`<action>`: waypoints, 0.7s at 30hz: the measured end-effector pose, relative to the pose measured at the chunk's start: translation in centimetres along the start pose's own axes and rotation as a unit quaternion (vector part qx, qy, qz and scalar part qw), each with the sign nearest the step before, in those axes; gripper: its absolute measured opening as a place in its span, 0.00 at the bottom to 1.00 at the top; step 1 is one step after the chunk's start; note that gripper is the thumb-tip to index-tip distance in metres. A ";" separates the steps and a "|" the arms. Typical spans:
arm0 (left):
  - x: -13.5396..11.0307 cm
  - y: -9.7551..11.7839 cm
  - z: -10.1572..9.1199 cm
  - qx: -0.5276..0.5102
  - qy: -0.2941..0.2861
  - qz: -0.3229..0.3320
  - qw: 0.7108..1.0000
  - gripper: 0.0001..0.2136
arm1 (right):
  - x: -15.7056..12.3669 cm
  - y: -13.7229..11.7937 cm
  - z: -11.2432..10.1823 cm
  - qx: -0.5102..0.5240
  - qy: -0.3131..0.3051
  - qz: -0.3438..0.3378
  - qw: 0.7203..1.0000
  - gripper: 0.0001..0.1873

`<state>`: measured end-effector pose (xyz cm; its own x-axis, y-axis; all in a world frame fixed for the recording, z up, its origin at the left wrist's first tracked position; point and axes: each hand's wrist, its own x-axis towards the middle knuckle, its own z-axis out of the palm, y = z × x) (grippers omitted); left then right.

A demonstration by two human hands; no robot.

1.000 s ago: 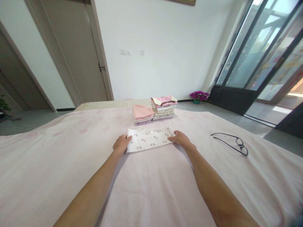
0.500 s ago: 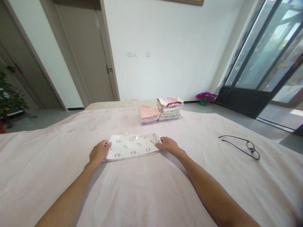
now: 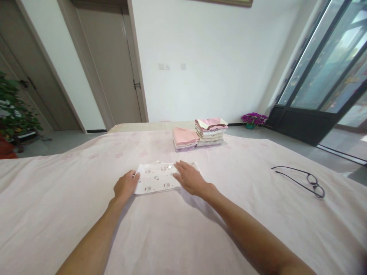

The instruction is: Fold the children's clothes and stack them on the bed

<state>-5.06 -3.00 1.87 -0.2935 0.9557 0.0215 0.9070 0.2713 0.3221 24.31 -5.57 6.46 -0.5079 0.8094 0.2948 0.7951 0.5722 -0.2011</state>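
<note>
A folded white garment (image 3: 156, 178) with a small animal-like print lies flat on the pale pink sheet (image 3: 160, 236), a small white tag at its far edge. My left hand (image 3: 126, 186) is closed on the garment's left edge, thumb on top. Over its right part rests my right hand (image 3: 189, 178), fingers stretched out and together, hiding some of the print. Whether the right palm presses down or just hovers is hard to tell.
Beyond the garment stand a short stack of folded pink cloth (image 3: 185, 138) and a taller stack of folded clothes (image 3: 211, 133). Dark-framed glasses (image 3: 311, 183) lie unfolded on the right. A purple-flowered pot (image 3: 254, 119) stands on the floor behind.
My right hand has let go of the garment's right edge and moved left over its top, fingers now extended. My left hand stays on the left edge. The view has shifted slightly.
</note>
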 end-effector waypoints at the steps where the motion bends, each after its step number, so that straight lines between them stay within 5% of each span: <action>1: 0.0 -0.1 0.0 -0.006 0.002 0.002 1.000 0.20 | 0.6 -0.9 0.9 0.007 -0.001 -0.028 1.000 0.28; 4: 0.1 -0.5 0.0 -0.026 0.009 0.004 1.000 0.21 | 2.1 -2.8 3.4 0.025 -0.018 -0.070 0.997 0.34; 11: 1.3 -1.1 0.8 -0.218 0.028 0.002 0.976 0.17 | 2.4 -3.5 6.6 0.044 -0.086 -0.026 0.995 0.38; 18: -0.8 2.9 -1.3 -0.541 -0.022 0.024 0.840 0.21 | 2.8 -3.1 6.2 0.159 -0.038 -0.018 0.986 0.29; 21: -2.3 5.7 -2.3 -0.560 -0.048 0.044 0.826 0.24 | 3.5 -3.4 4.6 0.388 -0.008 0.033 0.921 0.30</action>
<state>0.12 -3.94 5.88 -0.1681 0.9852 0.0335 0.0593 -0.0238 0.9980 18.32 -4.06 3.85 -0.4770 0.8439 0.2455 0.3508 0.4389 -0.8272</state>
